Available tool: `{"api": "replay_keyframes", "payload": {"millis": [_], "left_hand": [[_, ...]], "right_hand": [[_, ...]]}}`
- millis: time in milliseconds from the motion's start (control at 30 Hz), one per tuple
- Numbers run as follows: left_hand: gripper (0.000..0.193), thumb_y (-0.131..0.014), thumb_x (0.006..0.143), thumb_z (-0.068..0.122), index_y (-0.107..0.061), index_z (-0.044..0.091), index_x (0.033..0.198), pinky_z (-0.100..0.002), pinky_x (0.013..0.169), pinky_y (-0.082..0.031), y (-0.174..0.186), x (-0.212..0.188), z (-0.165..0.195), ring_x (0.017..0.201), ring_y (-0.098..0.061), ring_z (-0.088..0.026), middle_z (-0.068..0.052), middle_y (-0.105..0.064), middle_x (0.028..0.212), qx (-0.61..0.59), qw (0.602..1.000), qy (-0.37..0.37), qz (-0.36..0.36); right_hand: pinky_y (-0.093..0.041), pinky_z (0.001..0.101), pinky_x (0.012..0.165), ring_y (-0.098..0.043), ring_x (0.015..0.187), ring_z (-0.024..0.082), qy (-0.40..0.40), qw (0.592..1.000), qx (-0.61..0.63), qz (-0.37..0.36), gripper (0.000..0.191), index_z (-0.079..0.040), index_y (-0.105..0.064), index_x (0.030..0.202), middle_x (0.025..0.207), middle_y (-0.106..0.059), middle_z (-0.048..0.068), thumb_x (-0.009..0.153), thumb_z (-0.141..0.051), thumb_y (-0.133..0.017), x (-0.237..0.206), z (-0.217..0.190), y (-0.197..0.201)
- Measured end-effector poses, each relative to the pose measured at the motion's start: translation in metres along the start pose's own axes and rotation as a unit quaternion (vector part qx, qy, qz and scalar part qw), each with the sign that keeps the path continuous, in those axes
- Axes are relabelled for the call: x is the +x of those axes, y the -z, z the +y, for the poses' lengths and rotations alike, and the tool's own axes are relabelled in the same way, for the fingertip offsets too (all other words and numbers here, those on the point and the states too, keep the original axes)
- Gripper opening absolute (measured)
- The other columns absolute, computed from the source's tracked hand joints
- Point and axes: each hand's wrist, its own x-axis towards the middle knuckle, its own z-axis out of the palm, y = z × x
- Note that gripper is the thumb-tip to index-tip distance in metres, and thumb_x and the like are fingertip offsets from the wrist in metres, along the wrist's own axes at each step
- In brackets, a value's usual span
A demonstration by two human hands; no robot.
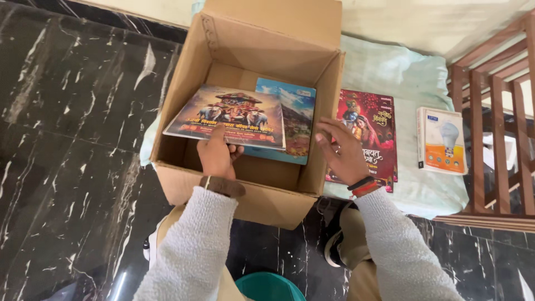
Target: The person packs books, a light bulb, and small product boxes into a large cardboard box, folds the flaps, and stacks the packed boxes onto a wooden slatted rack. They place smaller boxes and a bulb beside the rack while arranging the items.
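Note:
An open cardboard box (184, 184) stands on the dark marble floor. My left hand (216, 155) is inside it, gripping the near edge of a brown illustrated book (228, 117) that is tilted over a blue book (295, 120) lying in the box. My right hand (344, 151) hovers with fingers spread at the box's right wall, holding nothing, just above a red illustrated book (370, 131) on a pale cloth (390, 72).
A white and orange light-bulb carton (442, 140) lies on the cloth to the right. A wooden slatted frame (496, 117) stands at the far right. A teal bucket rim (268, 287) shows between my knees. Black marble floor (72, 139) spreads to the left.

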Motion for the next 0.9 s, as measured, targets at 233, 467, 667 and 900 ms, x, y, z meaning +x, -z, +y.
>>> {"api": "replay_keyframes", "payload": {"millis": [233,467,667,900], "left_hand": [[0.016,-0.066,0.094,0.022,-0.064,0.006,0.093,-0.032,0.049,-0.056,-0.004,0.053,-0.002,0.051,-0.052,-0.008,-0.001,-0.063,0.07,-0.017,0.999,0.038,-0.03],[0.017,-0.069,0.095,0.021,-0.061,0.007,0.102,-0.032,0.052,-0.059,-0.007,0.073,-0.013,0.054,-0.053,-0.007,0.0,-0.061,0.074,0.006,1.0,0.026,-0.006],[0.026,-0.069,0.088,0.016,-0.056,0.008,0.109,-0.034,0.057,-0.061,-0.011,0.057,-0.005,0.063,-0.061,-0.01,-0.003,-0.062,0.086,-0.037,0.999,0.032,0.004],[0.043,-0.072,0.084,0.026,-0.058,0.001,0.117,-0.044,0.068,-0.052,-0.013,0.043,-0.002,0.084,-0.062,-0.017,-0.008,-0.057,0.101,-0.016,0.993,0.091,0.07]], "right_hand": [[-0.061,0.0331,0.08,-0.068,0.113,0.025,0.017,1.0,-0.019,-0.009,0.029,-0.005,-0.07,0.122,0.141,-0.062,0.012,0.099,-0.022,-0.065,0.004,0.009,0.001],[-0.057,0.0349,0.077,-0.068,0.106,0.026,0.025,0.998,-0.054,-0.013,0.028,-0.007,-0.071,0.121,0.138,-0.063,0.011,0.098,-0.021,-0.066,0.001,0.01,-0.001],[-0.055,0.0382,0.083,-0.065,0.113,0.03,0.053,0.996,-0.071,-0.004,0.027,-0.006,-0.071,0.121,0.135,-0.063,0.012,0.099,-0.021,-0.067,0.0,0.008,0.001],[-0.054,0.0373,0.079,-0.064,0.11,0.029,0.064,0.995,-0.072,-0.001,0.026,-0.006,-0.071,0.12,0.134,-0.064,0.011,0.098,-0.019,-0.068,0.001,0.006,0.001]]}}
